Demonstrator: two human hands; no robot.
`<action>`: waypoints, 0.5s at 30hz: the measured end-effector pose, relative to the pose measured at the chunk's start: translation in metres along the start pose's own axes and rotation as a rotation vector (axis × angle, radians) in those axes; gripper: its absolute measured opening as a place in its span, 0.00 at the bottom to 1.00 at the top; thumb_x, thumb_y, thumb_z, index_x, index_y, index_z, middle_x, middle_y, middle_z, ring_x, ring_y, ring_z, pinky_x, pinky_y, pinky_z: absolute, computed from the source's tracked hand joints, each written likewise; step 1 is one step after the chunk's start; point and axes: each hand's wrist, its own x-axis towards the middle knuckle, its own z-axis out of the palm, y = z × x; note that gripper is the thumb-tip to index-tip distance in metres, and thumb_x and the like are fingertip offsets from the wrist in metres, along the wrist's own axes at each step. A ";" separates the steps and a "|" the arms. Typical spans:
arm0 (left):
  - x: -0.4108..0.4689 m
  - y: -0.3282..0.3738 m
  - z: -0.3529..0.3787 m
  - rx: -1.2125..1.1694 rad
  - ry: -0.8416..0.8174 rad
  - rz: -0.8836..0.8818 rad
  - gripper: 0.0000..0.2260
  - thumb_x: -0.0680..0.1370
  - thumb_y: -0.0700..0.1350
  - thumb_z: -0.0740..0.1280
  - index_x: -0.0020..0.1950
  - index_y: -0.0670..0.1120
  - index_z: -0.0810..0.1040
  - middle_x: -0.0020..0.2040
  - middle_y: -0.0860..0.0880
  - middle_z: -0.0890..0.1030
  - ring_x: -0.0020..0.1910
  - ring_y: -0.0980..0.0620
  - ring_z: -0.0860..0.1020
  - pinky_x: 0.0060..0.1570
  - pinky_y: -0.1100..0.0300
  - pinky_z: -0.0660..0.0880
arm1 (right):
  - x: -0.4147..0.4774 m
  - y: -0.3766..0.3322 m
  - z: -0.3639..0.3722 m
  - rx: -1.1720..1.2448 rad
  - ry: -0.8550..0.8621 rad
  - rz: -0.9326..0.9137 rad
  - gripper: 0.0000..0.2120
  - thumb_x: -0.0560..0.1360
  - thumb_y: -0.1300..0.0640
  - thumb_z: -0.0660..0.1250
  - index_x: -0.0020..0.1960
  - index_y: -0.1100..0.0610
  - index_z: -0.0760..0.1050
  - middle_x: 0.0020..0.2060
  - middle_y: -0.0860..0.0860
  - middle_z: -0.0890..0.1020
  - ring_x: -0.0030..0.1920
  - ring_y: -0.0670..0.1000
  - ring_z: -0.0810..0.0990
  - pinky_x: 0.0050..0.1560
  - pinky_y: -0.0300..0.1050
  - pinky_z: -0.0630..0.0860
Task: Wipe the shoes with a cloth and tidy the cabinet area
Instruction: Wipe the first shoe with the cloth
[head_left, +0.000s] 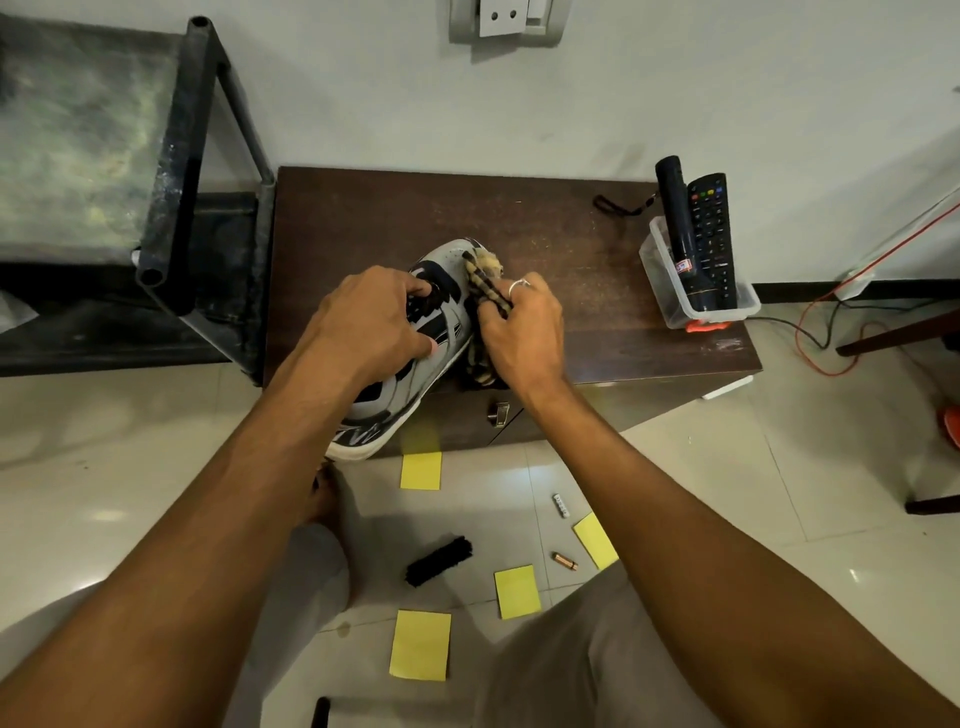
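**Fig.** One shoe (415, 382) lies on the cabinet (389, 218) top, heel overhanging the front edge. The left hand (363, 322) grips it across the laces with curled fingers. The right hand (522, 332) pinches the one striped cloth (484, 275) against its side. The shoe probably handles as light, with a firm sole and a yielding upper, and is best held at midfoot. The cloth appears soft and limp. On the floor are four yellow notes (421, 644) and one brush (439, 561).

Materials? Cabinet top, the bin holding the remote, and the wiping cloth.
Cabinet top: looks like dark wood-grain laminate or veneer, matte, streaked grain. Bin: clear plastic, contents show through. Cloth: soft striped fabric, bunched in the right hand against the shoe.
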 end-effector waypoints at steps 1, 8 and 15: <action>0.001 0.000 0.001 -0.003 0.002 0.002 0.31 0.72 0.48 0.79 0.74 0.54 0.74 0.58 0.46 0.84 0.50 0.44 0.83 0.56 0.50 0.79 | -0.007 0.000 -0.001 0.006 -0.015 -0.006 0.09 0.79 0.58 0.66 0.52 0.61 0.82 0.50 0.51 0.76 0.44 0.49 0.76 0.44 0.43 0.75; 0.006 -0.001 0.003 0.004 -0.002 0.004 0.31 0.72 0.46 0.78 0.74 0.54 0.73 0.56 0.47 0.83 0.40 0.49 0.77 0.46 0.56 0.74 | 0.005 -0.009 -0.001 -0.002 0.001 0.001 0.07 0.78 0.58 0.67 0.43 0.59 0.80 0.47 0.50 0.74 0.41 0.49 0.75 0.44 0.45 0.76; 0.007 -0.005 0.007 -0.019 0.030 0.010 0.30 0.72 0.45 0.78 0.73 0.55 0.74 0.59 0.47 0.83 0.53 0.46 0.81 0.47 0.57 0.73 | 0.002 -0.012 -0.003 -0.063 -0.016 0.009 0.07 0.79 0.58 0.66 0.45 0.59 0.79 0.47 0.51 0.75 0.43 0.51 0.76 0.46 0.47 0.77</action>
